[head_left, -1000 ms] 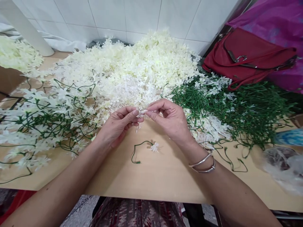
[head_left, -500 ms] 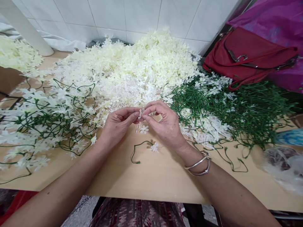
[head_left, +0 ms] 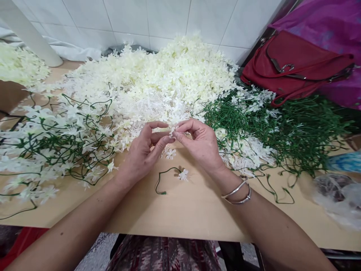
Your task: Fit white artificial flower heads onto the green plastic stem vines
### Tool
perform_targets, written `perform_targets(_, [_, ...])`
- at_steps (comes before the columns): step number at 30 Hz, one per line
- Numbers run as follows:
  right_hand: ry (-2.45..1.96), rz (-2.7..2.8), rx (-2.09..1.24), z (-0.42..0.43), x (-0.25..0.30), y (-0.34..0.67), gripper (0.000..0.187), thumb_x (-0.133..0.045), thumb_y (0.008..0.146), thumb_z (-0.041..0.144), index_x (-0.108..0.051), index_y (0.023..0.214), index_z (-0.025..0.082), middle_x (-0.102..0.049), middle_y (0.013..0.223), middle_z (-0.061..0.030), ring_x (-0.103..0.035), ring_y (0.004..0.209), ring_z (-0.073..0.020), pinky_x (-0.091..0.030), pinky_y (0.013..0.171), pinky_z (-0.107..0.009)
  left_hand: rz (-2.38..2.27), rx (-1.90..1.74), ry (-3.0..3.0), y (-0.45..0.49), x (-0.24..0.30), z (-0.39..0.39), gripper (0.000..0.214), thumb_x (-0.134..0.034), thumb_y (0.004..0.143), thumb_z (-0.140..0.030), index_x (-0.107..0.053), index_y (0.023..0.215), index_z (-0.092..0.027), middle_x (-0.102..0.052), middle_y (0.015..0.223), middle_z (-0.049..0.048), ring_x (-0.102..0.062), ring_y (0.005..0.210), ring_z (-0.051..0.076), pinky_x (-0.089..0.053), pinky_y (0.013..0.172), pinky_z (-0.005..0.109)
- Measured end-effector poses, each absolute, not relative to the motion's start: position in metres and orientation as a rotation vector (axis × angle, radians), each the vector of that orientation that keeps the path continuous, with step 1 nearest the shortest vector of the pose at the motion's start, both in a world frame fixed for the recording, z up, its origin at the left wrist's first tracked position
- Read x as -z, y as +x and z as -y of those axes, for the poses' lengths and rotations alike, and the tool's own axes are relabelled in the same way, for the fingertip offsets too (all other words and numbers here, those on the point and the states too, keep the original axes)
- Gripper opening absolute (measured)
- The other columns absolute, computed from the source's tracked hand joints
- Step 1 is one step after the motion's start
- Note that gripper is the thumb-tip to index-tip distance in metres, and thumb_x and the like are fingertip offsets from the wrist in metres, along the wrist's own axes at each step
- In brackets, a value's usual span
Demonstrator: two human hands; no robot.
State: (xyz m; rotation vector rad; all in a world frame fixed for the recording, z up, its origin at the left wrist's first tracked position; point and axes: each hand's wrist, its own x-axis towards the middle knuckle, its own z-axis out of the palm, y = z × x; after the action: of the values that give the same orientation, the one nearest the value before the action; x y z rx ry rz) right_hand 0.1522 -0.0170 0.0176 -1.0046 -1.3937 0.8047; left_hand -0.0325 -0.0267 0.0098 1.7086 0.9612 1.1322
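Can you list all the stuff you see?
Table: one, light brown, underneath
Wall: one, white tiles, back
Pole: one, white, back left
Small piece: one, white, held centre
Loose blossom: one, white, table centre
Stemmed flower: one, white and green, below blossom
Big flower heap: one, cream, by wall
Small flower heap: one, cream, back left
Flowers on stems: many, white and green, left
Stem pile: one, green, right
Handbag: one, red, back right
Sheet: one, purple, behind handbag
Clear bag: one, colourless, right edge
Unclear item: one, mostly blue, right edge
Bangle: one, silver, right wrist
Left hand: one, bare, centre left
Right hand: one, bare, centre right
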Motion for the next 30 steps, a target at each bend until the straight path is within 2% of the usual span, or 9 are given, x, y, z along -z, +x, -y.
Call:
perform_targets(2, [-0.999, 1.373, -0.781, 0.013, -0.017, 0.156, 0.011, -0.078, 0.079, 0.016, -0.069, 0.076, 0.022, -0.073, 0.088, -0.0009, -0.069, 0.087, -0.0181, -0.054, 0.086, -0.036, -0.965, -1.194, 1.779, -0.034, -0.014, 0.027, 0.034, -0.068, 0.100, -0.039, -0.055, 0.128, -0.024, -0.075, 0.112, 0.0078, -0.075, 0.095, 0.019, -0.058, 0.087, 0.033])
perform_targets(4, [-1.002, 1.361, -0.752, 0.010, -0.017, 0.162, 0.011, -0.078, 0.079, 0.016, -0.069, 0.076, 0.022, -0.072, 0.087, -0.0008, -0.069, 0.085, -0.0175, -0.054, 0.085, -0.035, -0.905, -1.176, 1.932, -0.038, -0.023, 0.025, 0.021, -0.072, 0.097, -0.036, -0.063, 0.108, -0.022, -0.072, 0.103, 0.0057, -0.070, 0.090, 0.017, -0.055, 0.083, 0.030])
perform_targets(6, [-1.010, 1.362, -0.729, 0.007, -0.018, 0.167, 0.011, -0.078, 0.079, 0.016, -0.068, 0.076, 0.021, -0.071, 0.087, -0.0009, -0.068, 0.086, -0.0173, -0.054, 0.085, -0.035, -0.751, -0.923, 2.075, -0.045, -0.034, 0.022, 0.017, -0.078, 0.092, -0.035, -0.069, 0.090, -0.021, -0.070, 0.091, 0.0032, -0.066, 0.084, 0.016, -0.052, 0.079, 0.028])
perform_targets(8, [-1.010, 1.375, -0.710, 0.005, -0.018, 0.171, 0.012, -0.077, 0.079, 0.016, -0.067, 0.076, 0.022, -0.071, 0.087, -0.0009, -0.068, 0.086, -0.0173, -0.053, 0.085, -0.035, -0.597, -0.542, 2.054, -0.054, -0.044, 0.019, 0.013, -0.083, 0.088, -0.035, -0.077, 0.089, -0.023, -0.073, 0.094, 0.0030, -0.068, 0.087, 0.017, -0.052, 0.080, 0.028])
perform_targets(10, [-1.009, 1.392, -0.695, 0.003, -0.019, 0.173, 0.014, -0.077, 0.080, 0.016, -0.065, 0.076, 0.022, -0.070, 0.086, -0.0006, -0.067, 0.085, -0.0173, -0.053, 0.085, -0.035, -0.513, -0.278, 2.014, -0.061, -0.050, 0.018, 0.015, -0.087, 0.083, -0.032, -0.082, 0.096, -0.028, -0.075, 0.102, 0.0025, -0.070, 0.094, 0.019, -0.053, 0.085, 0.028])
perform_targets(14, [-1.032, 1.411, -0.698, 0.002, -0.019, 0.174, 0.016, -0.076, 0.080, 0.017, -0.061, 0.077, 0.023, -0.070, 0.085, 0.0003, -0.066, 0.084, -0.0170, -0.054, 0.085, -0.036, -0.501, -0.075, 2.119, -0.069, -0.051, 0.020, 0.023, -0.087, 0.080, -0.022, -0.083, 0.101, -0.031, -0.072, 0.106, 0.0013, -0.066, 0.101, 0.020, -0.050, 0.090, 0.028])
perform_targets(18, [-1.035, 1.396, -0.720, 0.000, -0.017, 0.176, 0.017, -0.077, 0.079, 0.018, -0.061, 0.076, 0.022, -0.069, 0.083, 0.0005, -0.065, 0.082, -0.0164, -0.053, 0.082, -0.034, -0.555, -0.067, 2.227, -0.065, -0.045, 0.023, 0.008, -0.081, 0.084, -0.018, -0.081, 0.083, -0.026, -0.066, 0.094, 0.0017, -0.062, 0.093, 0.019, -0.047, 0.082, 0.027])
perform_targets(20, [-1.034, 1.381, -0.737, -0.001, -0.016, 0.177, 0.016, -0.077, 0.079, 0.019, -0.061, 0.077, 0.022, -0.068, 0.082, 0.0007, -0.064, 0.081, -0.0161, -0.052, 0.080, -0.033, -0.567, -0.115, 2.229, -0.061, -0.040, 0.023, 0.010, -0.077, 0.088, -0.019, -0.079, 0.079, -0.024, -0.064, 0.093, 0.0016, -0.061, 0.091, 0.018, -0.046, 0.081, 0.027])
perform_targets(30, [-1.033, 1.280, -0.801, -0.005, -0.011, 0.177, 0.016, -0.078, 0.078, 0.020, -0.062, 0.081, 0.023, -0.065, 0.081, 0.0022, -0.059, 0.075, -0.0142, -0.050, 0.073, -0.030, -0.509, -0.491, 2.208, -0.034, -0.029, 0.029, 0.015, -0.058, 0.104, -0.025, -0.069, 0.094, -0.020, -0.074, 0.109, 0.0081, -0.066, 0.102, 0.020, -0.049, 0.094, 0.032])
